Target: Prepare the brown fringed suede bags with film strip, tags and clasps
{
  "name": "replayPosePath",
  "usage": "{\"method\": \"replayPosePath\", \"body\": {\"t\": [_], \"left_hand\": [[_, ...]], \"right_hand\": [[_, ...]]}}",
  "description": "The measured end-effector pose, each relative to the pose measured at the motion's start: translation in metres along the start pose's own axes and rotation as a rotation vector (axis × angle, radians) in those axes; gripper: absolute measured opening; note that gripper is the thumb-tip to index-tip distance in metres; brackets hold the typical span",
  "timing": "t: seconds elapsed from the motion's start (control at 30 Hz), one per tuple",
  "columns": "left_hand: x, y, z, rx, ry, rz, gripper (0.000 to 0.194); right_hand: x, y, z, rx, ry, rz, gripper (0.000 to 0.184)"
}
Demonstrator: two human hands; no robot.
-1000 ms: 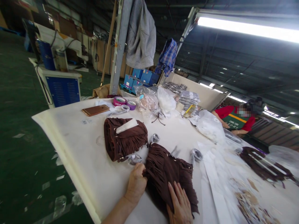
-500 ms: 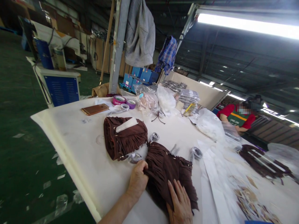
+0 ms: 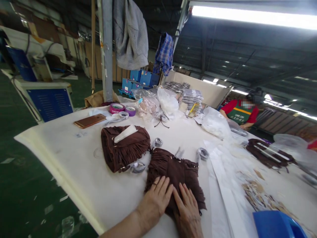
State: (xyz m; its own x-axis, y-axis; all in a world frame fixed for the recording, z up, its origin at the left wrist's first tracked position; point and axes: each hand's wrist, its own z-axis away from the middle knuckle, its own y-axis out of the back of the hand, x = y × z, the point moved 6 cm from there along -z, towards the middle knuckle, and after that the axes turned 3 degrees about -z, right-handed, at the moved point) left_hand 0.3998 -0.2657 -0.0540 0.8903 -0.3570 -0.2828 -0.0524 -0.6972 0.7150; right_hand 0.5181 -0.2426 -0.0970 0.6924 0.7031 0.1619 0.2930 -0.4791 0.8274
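Observation:
A dark brown fringed bag [image 3: 177,170] lies on the white table in front of me. My left hand [image 3: 158,195] rests on its near left part, fingers stretched out flat. Beside it, my right hand [image 3: 187,205] presses on the bag too, with the fingers extended. To the left lies a second brown fringed bag [image 3: 126,145] with a white strip [image 3: 125,133] across its top. Small plastic-wrapped coils lie around both bags, one of them a wrapped coil [image 3: 203,153] by the right corner.
A phone [image 3: 89,121] and rolls of purple tape [image 3: 117,108] lie at the far left. Plastic bags [image 3: 168,103] are heaped at the back. On the right are another brown bag [image 3: 268,153], loose tags [image 3: 260,193] and a blue object [image 3: 276,224]. A co-worker [image 3: 239,112] stands across the table.
My left hand has let go of the bag's left edge and now lies flat on it, close to my right hand. The view has turned, and the blue object shows more.

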Motion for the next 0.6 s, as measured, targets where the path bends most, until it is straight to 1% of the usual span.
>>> {"method": "replayPosePath", "body": {"t": [0.1, 0.17, 0.23, 0.27, 0.3, 0.33, 0.37, 0.4, 0.43, 0.47, 0.5, 0.53, 0.57, 0.6], "left_hand": [[0.008, -0.02, 0.019, -0.07, 0.055, -0.092, 0.036], [0.012, -0.025, 0.026, -0.081, 0.035, -0.098, 0.038], [0.012, -0.022, 0.027, -0.094, 0.008, -0.065, 0.04], [0.009, -0.018, 0.024, -0.119, 0.005, -0.014, 0.043], [0.006, -0.013, 0.021, -0.167, 0.007, 0.075, 0.047], [-0.001, -0.01, 0.016, -0.234, 0.043, 0.199, 0.051], [-0.013, -0.007, 0.012, -0.309, 0.146, 0.34, 0.054], [-0.027, -0.006, 0.007, -0.38, 0.294, 0.475, 0.054], [-0.044, -0.006, 0.005, -0.43, 0.497, 0.572, 0.05], [-0.061, -0.007, 0.005, -0.456, 0.713, 0.617, 0.042], [-0.074, -0.009, 0.004, -0.476, 0.875, 0.624, 0.036], [-0.084, -0.013, 0.004, -0.495, 0.994, 0.621, 0.032], [-0.09, -0.018, 0.004, -0.516, 1.062, 0.627, 0.03], [-0.093, -0.025, 0.004, -0.536, 1.101, 0.653, 0.027]], "right_hand": [[-0.002, 0.004, -0.004, -0.013, -0.001, -0.002, 0.074], [-0.005, 0.01, -0.007, 0.006, -0.005, -0.007, 0.077], [-0.006, 0.014, -0.008, 0.006, -0.018, -0.026, 0.077], [-0.007, 0.015, -0.008, -0.007, -0.018, -0.04, 0.076], [-0.008, 0.015, -0.007, -0.021, -0.015, -0.054, 0.075], [-0.008, 0.015, -0.007, -0.035, -0.013, -0.067, 0.074], [-0.008, 0.014, -0.006, -0.048, -0.015, -0.075, 0.073], [-0.008, 0.013, -0.005, -0.06, -0.019, -0.081, 0.073], [-0.008, 0.011, -0.004, -0.072, -0.024, -0.083, 0.074], [-0.007, 0.01, -0.003, -0.081, -0.027, -0.085, 0.074], [-0.008, 0.008, -0.002, -0.088, -0.03, -0.085, 0.075], [-0.008, 0.007, -0.002, -0.091, -0.036, -0.085, 0.075], [-0.008, 0.006, -0.001, -0.088, -0.04, -0.087, 0.075], [-0.008, 0.005, -0.001, -0.082, -0.048, -0.088, 0.075]]}}
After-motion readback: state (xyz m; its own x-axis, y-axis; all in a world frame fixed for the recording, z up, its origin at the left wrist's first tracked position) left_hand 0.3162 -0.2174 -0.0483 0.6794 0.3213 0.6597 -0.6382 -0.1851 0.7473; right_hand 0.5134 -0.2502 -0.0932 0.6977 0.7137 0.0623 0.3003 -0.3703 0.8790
